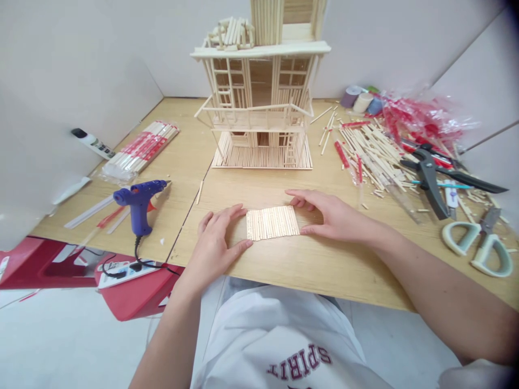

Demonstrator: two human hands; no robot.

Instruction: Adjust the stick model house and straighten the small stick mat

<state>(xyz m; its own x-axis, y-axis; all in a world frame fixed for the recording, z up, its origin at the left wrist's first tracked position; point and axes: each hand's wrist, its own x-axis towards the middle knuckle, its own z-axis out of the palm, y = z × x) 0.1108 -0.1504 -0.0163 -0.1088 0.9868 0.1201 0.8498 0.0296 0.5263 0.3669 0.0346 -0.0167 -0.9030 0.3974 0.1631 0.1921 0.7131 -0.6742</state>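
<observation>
White shirt; left hand, right hand spread, touching stick panel edges.

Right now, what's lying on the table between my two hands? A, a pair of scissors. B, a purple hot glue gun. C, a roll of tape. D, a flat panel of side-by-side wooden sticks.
D. The flat panel of side-by-side wooden sticks lies on the table, with the left hand at one end and the right hand at the other.
</observation>
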